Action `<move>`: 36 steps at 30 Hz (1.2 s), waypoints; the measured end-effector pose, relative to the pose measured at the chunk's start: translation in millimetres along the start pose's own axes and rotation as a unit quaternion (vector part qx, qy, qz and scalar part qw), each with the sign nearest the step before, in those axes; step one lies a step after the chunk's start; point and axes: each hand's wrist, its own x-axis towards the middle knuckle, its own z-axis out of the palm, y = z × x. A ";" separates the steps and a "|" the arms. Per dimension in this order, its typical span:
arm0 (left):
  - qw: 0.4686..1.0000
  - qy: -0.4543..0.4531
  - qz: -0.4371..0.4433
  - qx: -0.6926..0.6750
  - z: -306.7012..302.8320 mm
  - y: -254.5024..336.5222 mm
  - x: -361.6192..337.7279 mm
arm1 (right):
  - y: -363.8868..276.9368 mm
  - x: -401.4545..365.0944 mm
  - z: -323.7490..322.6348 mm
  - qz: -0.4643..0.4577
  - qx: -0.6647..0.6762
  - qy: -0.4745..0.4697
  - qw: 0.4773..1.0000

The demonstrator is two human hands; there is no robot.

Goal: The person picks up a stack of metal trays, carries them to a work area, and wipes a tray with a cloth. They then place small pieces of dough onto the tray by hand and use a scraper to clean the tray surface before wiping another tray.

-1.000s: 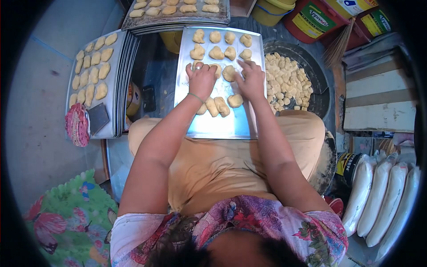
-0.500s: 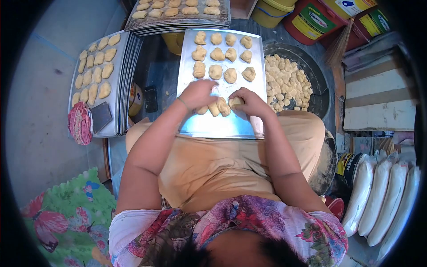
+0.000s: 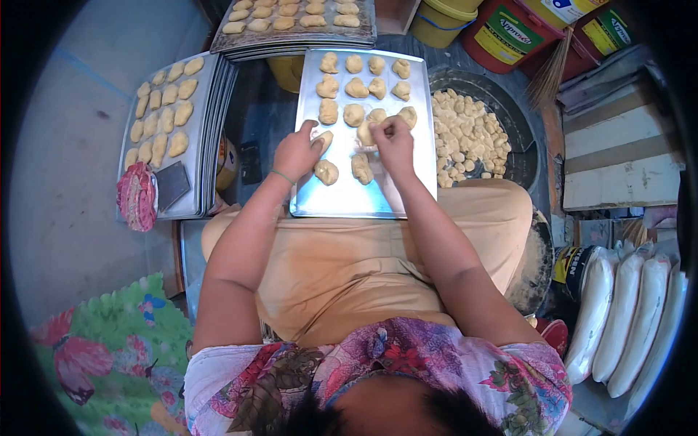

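Note:
A metal baking tray (image 3: 331, 203) rests across my lap, with rows of rounded dough pieces (image 3: 353, 114) on its far half. My left hand (image 3: 296, 154) is at the tray's left edge, thumb and fingers around a small dough piece (image 3: 324, 140). Over the right middle of the tray, my right hand (image 3: 395, 147) pinches another dough piece (image 3: 366, 134), just below the third row. Nearer me, two loose lumps lie apart, a left lump (image 3: 326, 173) and a middle lump (image 3: 361, 168). My right fingertips are partly hidden.
At the right stands a wide dark basin (image 3: 525, 138) heaped with small dough balls (image 3: 469, 134). Stacked trays of shaped dough stand left (image 3: 206, 156) and at the back (image 3: 305, 36). A pink cloth (image 3: 137, 196), buckets (image 3: 502, 36) and long plastic-wrapped packs (image 3: 618, 320) surround me.
The dough pieces clustered near my hands have been spread apart. My left hand has moved left and my right hand farther up the tray, each with a dough piece.

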 end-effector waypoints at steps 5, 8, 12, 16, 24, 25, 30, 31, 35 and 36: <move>0.989 -0.099 0.107 -0.007 -0.6 -13.7 -10.9 | -35.6 -32.8 7.3 0.007 -0.244 -0.194 0.950; 0.991 -0.092 0.096 -0.034 1.0 -18.1 -9.4 | -17.3 -49.5 -3.2 -0.062 -0.247 -0.203 0.946; 0.997 -0.001 0.072 0.030 11.9 -6.3 -14.0 | 4.1 -30.9 -21.3 -0.026 -0.191 -0.129 0.973; 0.985 0.061 0.135 0.094 15.4 6.1 -19.0 | 5.5 -9.0 -22.6 0.002 -0.143 -0.061 0.988; 0.992 0.042 0.118 -0.026 26.1 -11.0 10.6 | -31.6 -70.8 22.7 -0.247 -0.185 -0.189 0.932; 0.991 0.046 0.125 -0.007 25.8 -8.7 11.6 | -29.6 -75.7 29.8 -0.282 -0.177 -0.202 0.921; 0.973 0.075 0.210 0.064 16.2 19.4 4.6 | -13.0 -68.8 13.5 -0.205 -0.172 -0.301 0.915; 0.963 0.080 0.243 0.086 18.9 25.4 2.3 | -19.8 -68.1 -0.6 -0.172 -0.149 -0.269 0.936; 0.939 0.063 0.312 0.129 44.8 44.7 -3.1 | -13.3 -45.4 -55.4 -0.143 -0.144 -0.066 0.977; 0.939 0.044 0.311 0.143 50.0 49.9 -3.6 | -5.5 -36.5 -64.3 -0.144 -0.153 -0.022 0.978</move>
